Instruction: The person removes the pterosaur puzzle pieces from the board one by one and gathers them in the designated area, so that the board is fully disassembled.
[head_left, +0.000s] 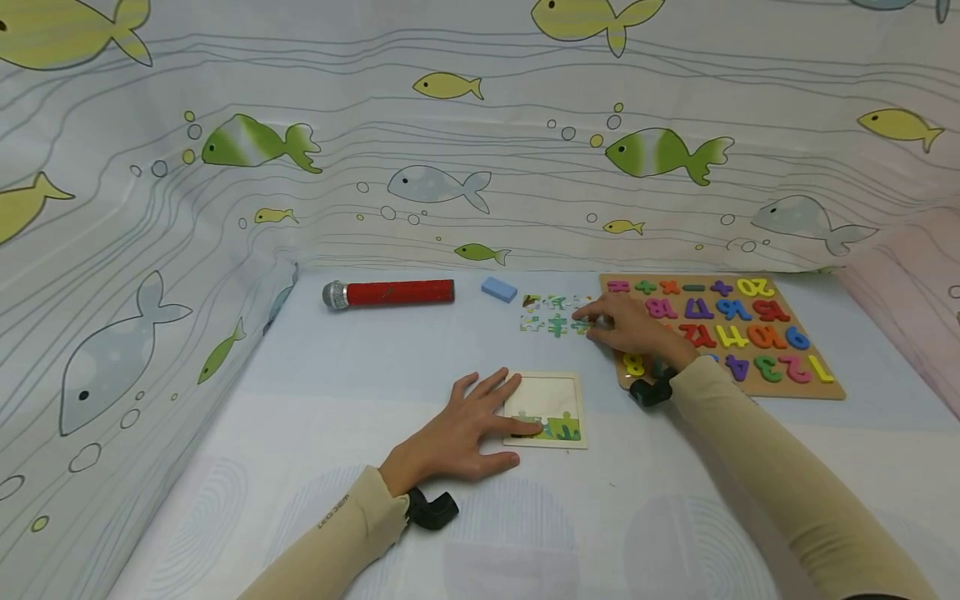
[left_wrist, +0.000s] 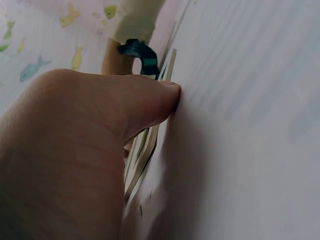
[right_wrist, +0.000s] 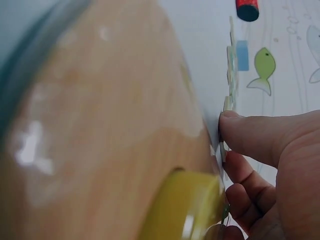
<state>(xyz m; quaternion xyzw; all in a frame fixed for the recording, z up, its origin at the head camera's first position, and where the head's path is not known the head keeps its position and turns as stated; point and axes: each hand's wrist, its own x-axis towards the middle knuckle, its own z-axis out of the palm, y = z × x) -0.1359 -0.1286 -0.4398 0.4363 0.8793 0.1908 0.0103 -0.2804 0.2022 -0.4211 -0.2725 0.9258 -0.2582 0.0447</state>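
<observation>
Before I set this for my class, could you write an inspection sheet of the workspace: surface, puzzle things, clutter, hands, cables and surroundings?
Surface: pale patterned cloth.
Puzzle things: wooden tray with green-printed pieces along its near edge; loose pieces lie beyond it.
Clutter: red microphone, blue block and number board.
Hands: left hand rests spread across the tray's left side; right hand has its fingertips at the loose pieces, grip unclear.
Cables: nothing seen.
Surroundings: fish-print backdrop behind and at left.
</observation>
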